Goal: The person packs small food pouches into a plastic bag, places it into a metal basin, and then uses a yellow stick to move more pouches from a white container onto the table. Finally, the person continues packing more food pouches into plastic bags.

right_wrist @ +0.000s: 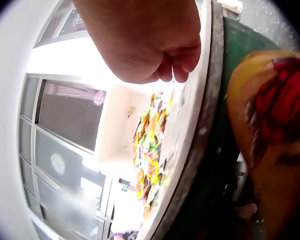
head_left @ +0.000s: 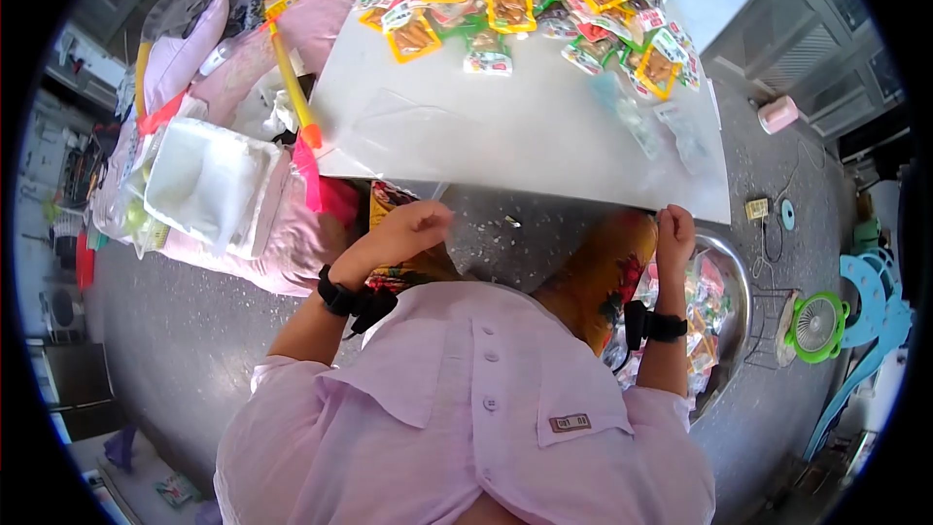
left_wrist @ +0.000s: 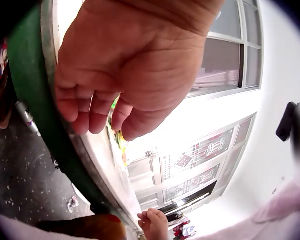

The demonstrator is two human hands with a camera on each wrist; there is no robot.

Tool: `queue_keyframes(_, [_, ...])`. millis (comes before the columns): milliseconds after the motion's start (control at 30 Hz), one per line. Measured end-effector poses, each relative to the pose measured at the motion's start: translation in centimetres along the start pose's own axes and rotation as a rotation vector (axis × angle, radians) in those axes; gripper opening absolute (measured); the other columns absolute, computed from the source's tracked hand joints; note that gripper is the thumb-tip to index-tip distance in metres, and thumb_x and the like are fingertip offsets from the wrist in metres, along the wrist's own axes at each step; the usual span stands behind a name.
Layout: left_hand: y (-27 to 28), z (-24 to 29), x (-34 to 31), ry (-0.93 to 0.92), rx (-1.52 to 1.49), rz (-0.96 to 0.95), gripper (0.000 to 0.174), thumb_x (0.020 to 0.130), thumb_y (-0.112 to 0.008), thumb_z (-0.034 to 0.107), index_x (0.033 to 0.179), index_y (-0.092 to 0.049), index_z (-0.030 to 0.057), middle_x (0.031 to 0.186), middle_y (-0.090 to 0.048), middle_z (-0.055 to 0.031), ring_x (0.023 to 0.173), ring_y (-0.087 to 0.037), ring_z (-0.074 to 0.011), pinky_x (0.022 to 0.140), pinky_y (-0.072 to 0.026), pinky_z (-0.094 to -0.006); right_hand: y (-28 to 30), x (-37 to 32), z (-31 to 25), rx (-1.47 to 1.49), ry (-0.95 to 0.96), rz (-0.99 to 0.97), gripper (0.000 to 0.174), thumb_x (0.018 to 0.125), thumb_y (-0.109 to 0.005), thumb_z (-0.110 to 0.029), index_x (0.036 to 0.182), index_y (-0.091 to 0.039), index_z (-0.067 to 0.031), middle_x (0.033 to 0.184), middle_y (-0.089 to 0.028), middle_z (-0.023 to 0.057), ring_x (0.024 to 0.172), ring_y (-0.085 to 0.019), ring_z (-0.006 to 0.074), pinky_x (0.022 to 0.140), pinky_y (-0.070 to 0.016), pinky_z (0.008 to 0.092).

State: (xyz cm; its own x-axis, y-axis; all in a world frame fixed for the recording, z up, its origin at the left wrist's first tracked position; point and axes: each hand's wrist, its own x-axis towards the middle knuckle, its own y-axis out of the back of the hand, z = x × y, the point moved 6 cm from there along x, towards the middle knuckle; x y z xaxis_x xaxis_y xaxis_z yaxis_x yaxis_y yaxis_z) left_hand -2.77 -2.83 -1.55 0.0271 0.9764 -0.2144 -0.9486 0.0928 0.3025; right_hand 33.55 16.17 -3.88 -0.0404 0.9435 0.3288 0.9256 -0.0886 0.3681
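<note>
My left hand [head_left: 413, 228] hangs in front of the table's near edge, its fingers loosely bent and nothing in them. In the left wrist view the palm of that left hand [left_wrist: 135, 60] shows, fingers pointing down. At the near right edge of the white table [head_left: 486, 126] is my right hand [head_left: 675, 233], fingers curled in loosely with no object visible in them. A pile of small snack packets [head_left: 510, 5], yellow, green and red, lies across the table's far side. Clear plastic bags [head_left: 632, 117] lie at the right, and a thin clear plastic sheet [head_left: 408, 112] at the left.
A metal basin [head_left: 746, 301] holding more packets stands beside my right leg. At left, a white foam box [head_left: 199, 180] and a yellow stick-like tool [head_left: 292, 83] lie on pink bedding [head_left: 262, 267]. A green fan [head_left: 816, 326] and a blue plastic chair [head_left: 865, 301] stand at right.
</note>
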Motion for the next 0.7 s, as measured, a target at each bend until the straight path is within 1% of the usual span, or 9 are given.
queue_keyframes(67, [2.0,0.2,-0.5,-0.039,-0.078,0.085,0.016,0.078,-0.053,0.005,0.093,-0.050,0.0020,0.083,-0.051,0.0002,0.076,-0.047,-0.0056,0.068,-0.0397,-0.0198,-2.4,-0.4,-2.7,-0.026,0.067,-0.037,0.012,0.077,-0.052,-0.007,0.086,-0.054,0.0004,0.073,-0.055,0.0059,0.065,-0.051,0.0123,0.060,-0.0417,0.0233])
queue_keyframes(100, [2.8,0.6,-0.7,0.011,-0.010,0.123,0.014,0.077,-0.053,0.004,0.091,-0.051,0.0022,0.081,-0.051,0.0010,0.074,-0.047,-0.0049,0.066,-0.0397,-0.0191,-3.4,-0.6,-3.8,-0.041,0.100,-0.049,0.012,0.077,-0.053,-0.007,0.086,-0.054,0.0002,0.073,-0.055,0.0066,0.064,-0.051,0.0132,0.059,-0.0418,0.0236])
queue_keyframes(200, [4.7,0.0,0.6,-0.060,0.070,0.202,0.013,0.078,-0.052,0.004,0.091,-0.051,0.0022,0.080,-0.051,0.0023,0.072,-0.047,-0.0041,0.063,-0.0397,-0.0188,-6.9,-0.9,-6.3,-0.175,0.155,-0.162,0.012,0.075,-0.054,-0.006,0.085,-0.054,-0.0001,0.073,-0.056,0.0108,0.062,-0.053,0.0182,0.057,-0.0425,0.0254])
queue_keyframes(333, [4.5,1.8,3.7,-0.251,0.385,0.272,0.016,0.071,-0.054,0.012,0.084,-0.052,0.0024,0.074,-0.052,-0.0094,0.067,-0.051,-0.0197,0.060,-0.0416,-0.0290,-11.6,-0.5,-10.2,0.011,0.301,-0.292,0.011,0.074,-0.053,-0.005,0.084,-0.054,-0.0001,0.073,-0.055,0.0139,0.061,-0.053,0.0224,0.055,-0.0428,0.0275])
queue_keyframes(367, [4.1,2.1,4.6,-0.254,0.413,0.285,0.019,0.070,-0.053,0.016,0.083,-0.052,0.0038,0.077,-0.051,-0.0134,0.072,-0.051,-0.0278,0.063,-0.0418,-0.0350,-12.5,-0.3,-11.0,0.007,0.329,-0.323,0.011,0.074,-0.053,-0.005,0.084,-0.054,0.0000,0.073,-0.055,0.0138,0.061,-0.053,0.0226,0.055,-0.0428,0.0277])
queue_keyframes(467, [3.5,2.7,7.9,-0.281,0.643,0.273,0.021,0.071,-0.052,0.018,0.086,-0.053,0.0041,0.080,-0.052,-0.0141,0.077,-0.051,-0.0296,0.067,-0.0417,-0.0375,-14.7,0.1,-12.5,0.028,0.408,-0.384,0.010,0.074,-0.053,-0.005,0.083,-0.054,0.0001,0.072,-0.055,0.0136,0.060,-0.053,0.0227,0.054,-0.0425,0.0280])
queue_keyframes(567, [4.8,2.3,12.0,-0.332,0.703,0.362,0.022,0.071,-0.051,0.019,0.086,-0.053,0.0041,0.085,-0.053,-0.0160,0.083,-0.050,-0.0311,0.070,-0.0409,-0.0397,-16.4,0.1,-13.3,0.031,0.420,-0.423,0.010,0.074,-0.052,-0.004,0.083,-0.053,0.0001,0.072,-0.055,0.0139,0.061,-0.053,0.0238,0.055,-0.0426,0.0290])
queue_keyframes(667, [6.9,1.7,16.2,-0.509,0.635,0.391,0.026,0.071,-0.053,0.013,0.095,-0.052,0.0030,0.076,-0.054,-0.0111,0.069,-0.053,-0.0197,0.060,-0.0432,-0.0301,-18.0,0.3,-12.2,0.021,0.406,-0.432,0.010,0.073,-0.051,-0.005,0.082,-0.053,-0.0003,0.073,-0.055,0.0148,0.064,-0.053,0.0273,0.058,-0.0428,0.0315])
queue_keyframes(700, [8.1,0.5,17.9,-0.310,0.420,0.396,0.019,0.071,-0.051,0.014,0.087,-0.052,0.0029,0.074,-0.054,-0.0119,0.067,-0.053,-0.0210,0.058,-0.0430,-0.0319,-18.4,0.4,-11.5,0.017,0.383,-0.434,0.010,0.073,-0.051,-0.005,0.082,-0.053,-0.0005,0.073,-0.054,0.0149,0.065,-0.053,0.0279,0.059,-0.0428,0.0320])
